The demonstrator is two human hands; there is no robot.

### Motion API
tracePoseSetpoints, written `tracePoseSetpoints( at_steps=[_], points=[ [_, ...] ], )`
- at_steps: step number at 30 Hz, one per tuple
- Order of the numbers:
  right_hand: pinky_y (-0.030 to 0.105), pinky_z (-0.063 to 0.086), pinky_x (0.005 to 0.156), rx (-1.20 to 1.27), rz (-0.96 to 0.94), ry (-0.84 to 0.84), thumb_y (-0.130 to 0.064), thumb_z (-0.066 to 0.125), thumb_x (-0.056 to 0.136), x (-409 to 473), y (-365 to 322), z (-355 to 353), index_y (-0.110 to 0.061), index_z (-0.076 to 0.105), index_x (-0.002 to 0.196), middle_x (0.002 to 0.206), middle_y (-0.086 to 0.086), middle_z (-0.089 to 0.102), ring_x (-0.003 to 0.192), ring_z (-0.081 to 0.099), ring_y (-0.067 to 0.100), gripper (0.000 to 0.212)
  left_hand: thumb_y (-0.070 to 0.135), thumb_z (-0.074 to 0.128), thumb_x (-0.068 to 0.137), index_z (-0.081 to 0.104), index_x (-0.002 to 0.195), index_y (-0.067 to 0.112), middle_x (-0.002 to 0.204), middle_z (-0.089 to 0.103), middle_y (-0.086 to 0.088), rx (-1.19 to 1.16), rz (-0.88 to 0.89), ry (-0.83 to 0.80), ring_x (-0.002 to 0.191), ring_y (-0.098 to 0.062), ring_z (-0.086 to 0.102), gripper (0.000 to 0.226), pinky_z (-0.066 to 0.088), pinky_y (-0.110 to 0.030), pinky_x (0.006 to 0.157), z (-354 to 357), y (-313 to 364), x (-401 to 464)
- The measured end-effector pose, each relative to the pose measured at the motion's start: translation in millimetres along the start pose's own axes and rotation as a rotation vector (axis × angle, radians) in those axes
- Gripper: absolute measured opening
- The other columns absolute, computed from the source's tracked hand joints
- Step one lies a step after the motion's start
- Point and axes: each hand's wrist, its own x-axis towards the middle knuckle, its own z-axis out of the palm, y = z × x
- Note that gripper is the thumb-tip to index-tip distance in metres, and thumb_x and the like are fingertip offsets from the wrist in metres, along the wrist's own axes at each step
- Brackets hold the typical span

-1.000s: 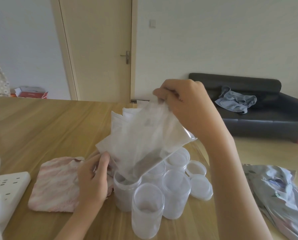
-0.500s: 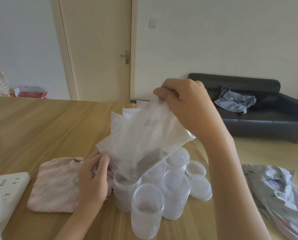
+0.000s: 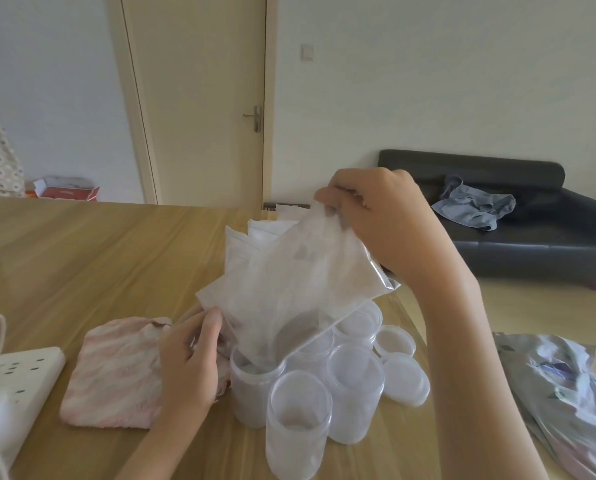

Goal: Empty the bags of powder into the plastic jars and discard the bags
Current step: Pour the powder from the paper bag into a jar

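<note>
A clear plastic bag (image 3: pixel 300 289) dusted with white powder hangs tilted, its lower corner inside the mouth of a plastic jar (image 3: pixel 251 389) that holds white powder. My right hand (image 3: pixel 379 220) pinches the bag's top corner, held high. My left hand (image 3: pixel 189 358) grips the bag's lower left edge beside the jar. Several open plastic jars (image 3: pixel 298 420) cluster around it on the wooden table (image 3: pixel 99 258). More white powder bags (image 3: pixel 244 244) stand behind the held one.
A pink striped cloth (image 3: pixel 113 368) lies left of the jars. A white power strip (image 3: pixel 9 386) sits at the left edge. Round lids (image 3: pixel 405 379) lie right of the jars. A crumpled grey bag (image 3: pixel 563 393) lies right of the table. A black sofa (image 3: pixel 532 237) stands behind.
Both hands hold the bag in nearly the same pose over the jar. The dark patch of powder low in the bag has slid a little toward the jar mouth.
</note>
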Motion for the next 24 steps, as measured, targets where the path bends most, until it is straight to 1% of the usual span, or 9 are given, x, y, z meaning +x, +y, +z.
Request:
tracePoseSetpoints(
  at_steps=[2,4,6,10,13,16,18,21,24],
  points=[
    [0.036,0.042,0.061,-0.032,-0.002,-0.009,-0.033,0.054,0.097,-0.1,2.5,-3.5,-0.020,0.057,0.068,0.052,-0.005,0.048,0.056,0.043,0.019,0.032,0.031,0.048,0.085,0.041,0.050,-0.003,0.054,0.042,-0.026,0.001,-0.009,0.003,0.057,-0.040,0.041,0.049,0.032,-0.042,0.055,0.0,-0.4,0.0],
    [0.041,0.049,0.067,-0.017,-0.014,-0.033,-0.031,0.055,0.097,0.1,3.8,-7.5,-0.020,0.057,0.067,0.053,-0.005,0.051,0.062,0.048,0.021,0.032,0.030,0.048,0.085,0.041,0.050,-0.001,0.053,0.043,-0.021,-0.002,0.000,0.005,0.056,-0.036,0.042,0.047,0.032,-0.037,0.053,0.5,-0.6,-0.1],
    [0.042,0.050,0.070,-0.010,-0.030,0.001,-0.031,0.056,0.096,0.1,4.9,-9.0,-0.022,0.057,0.066,0.055,-0.005,0.053,0.066,0.052,0.023,0.031,0.031,0.048,0.085,0.042,0.050,0.000,0.053,0.045,-0.016,-0.003,0.010,0.004,0.055,-0.033,0.043,0.047,0.033,-0.033,0.053,1.2,-1.4,0.0],
    [0.042,0.051,0.068,-0.050,-0.041,0.027,-0.033,0.055,0.096,0.9,3.1,-4.3,-0.025,0.054,0.066,0.057,-0.002,0.053,0.064,0.051,0.025,0.031,0.028,0.047,0.086,0.045,0.052,-0.003,0.055,0.046,-0.023,0.022,0.012,0.000,0.057,-0.039,0.044,0.047,0.033,-0.041,0.054,2.1,-3.5,0.4],
    [0.037,0.048,0.063,-0.057,-0.035,0.067,-0.035,0.056,0.096,2.5,2.3,-1.4,-0.023,0.056,0.068,0.052,-0.005,0.048,0.057,0.046,0.019,0.031,0.017,0.049,0.088,0.048,0.049,0.010,0.054,0.049,-0.013,0.015,0.013,0.015,0.057,-0.030,0.048,0.039,0.035,-0.029,0.053,1.9,-5.4,1.2],
    [0.042,0.051,0.069,-0.042,-0.037,0.050,-0.035,0.055,0.096,2.3,2.1,-0.1,-0.021,0.059,0.070,0.060,-0.001,0.058,0.064,0.051,0.025,0.030,0.028,0.049,0.085,0.044,0.051,-0.002,0.055,0.046,-0.021,0.015,-0.006,0.008,0.057,-0.035,0.044,0.046,0.032,-0.037,0.054,2.4,-4.9,1.1],
    [0.043,0.052,0.070,-0.046,-0.033,0.031,-0.035,0.056,0.096,1.8,3.0,-0.6,-0.020,0.061,0.071,0.061,-0.002,0.060,0.067,0.053,0.026,0.030,0.031,0.048,0.084,0.044,0.051,-0.003,0.055,0.045,-0.024,0.013,-0.009,0.012,0.058,-0.037,0.043,0.048,0.031,-0.038,0.054,2.1,-4.3,0.8],
    [0.044,0.052,0.073,-0.011,-0.009,-0.017,-0.034,0.057,0.095,1.6,4.4,-2.9,-0.018,0.067,0.075,0.064,0.000,0.064,0.074,0.058,0.026,0.027,0.027,0.049,0.087,0.044,0.051,-0.004,0.055,0.046,-0.023,0.008,-0.008,0.012,0.058,-0.037,0.044,0.048,0.033,-0.034,0.054,1.6,-5.2,0.6],
    [0.042,0.052,0.075,-0.042,-0.026,0.001,-0.037,0.057,0.095,2.2,5.9,-5.3,-0.020,0.068,0.077,0.068,0.001,0.067,0.078,0.060,0.028,0.027,0.033,0.048,0.086,0.046,0.052,-0.005,0.056,0.047,-0.025,0.014,0.004,0.003,0.058,-0.037,0.045,0.051,0.034,-0.038,0.056,1.5,-5.1,0.3]
  ],
)
